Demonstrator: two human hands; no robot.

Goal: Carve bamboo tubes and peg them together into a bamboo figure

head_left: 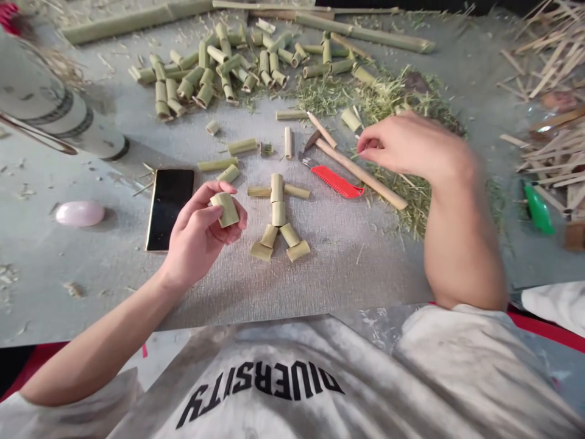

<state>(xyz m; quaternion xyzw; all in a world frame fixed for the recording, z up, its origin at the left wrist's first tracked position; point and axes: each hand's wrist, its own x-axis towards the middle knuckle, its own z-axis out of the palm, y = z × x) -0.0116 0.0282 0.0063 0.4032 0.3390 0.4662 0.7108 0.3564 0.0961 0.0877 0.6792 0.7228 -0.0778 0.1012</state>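
Note:
My left hand (pixel 198 235) pinches a short green bamboo piece (pixel 225 209) between thumb and fingers. To its right, several cut bamboo pieces (pixel 278 213) lie in a stick-figure shape with arms, legs and feet. My right hand (pixel 406 146) hovers over bamboo shavings with fingers curled together; whatever they hold, if anything, is hidden. Close to its fingertips lies another bamboo piece (pixel 351 120) beside a thin light object. Left of that hand are a hammer (pixel 361 171) with a wooden handle and a red-handled cutter (pixel 337 181).
A phone (pixel 170 209) and a pink oval object (pixel 80 213) lie at left, below a tall patterned white container (pixel 59 97). Cut bamboo pieces (pixel 192 82) are heaped at the back before long bamboo poles (pixel 141 21). Thin wooden sticks (pixel 560 55) pile up at right.

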